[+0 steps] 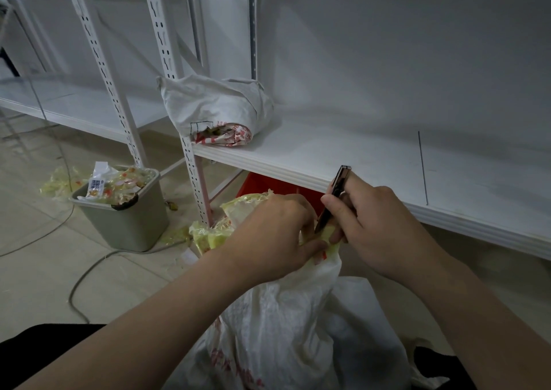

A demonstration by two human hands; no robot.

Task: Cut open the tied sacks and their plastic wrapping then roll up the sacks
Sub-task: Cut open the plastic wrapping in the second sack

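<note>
Shelf front (301, 177); sack (292, 315) beneath hand (268, 237) (left)

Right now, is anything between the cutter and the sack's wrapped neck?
Nothing visible. The right hand holds the cutter with its tip at the yellow plastic round the neck of the sack; the left hand grips that neck beside it.

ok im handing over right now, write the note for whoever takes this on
Left hand grips the yellow plastic wrapping at the neck of the white sack, low in front of the person.
Right hand holds the knife, tip down at that wrapping.
Done: one rolled sack lies on the shelf; wrapping scraps fill the bin, and more lie beside it.
Left: cut this sack open, strip its wrapping, roll it up.
</note>
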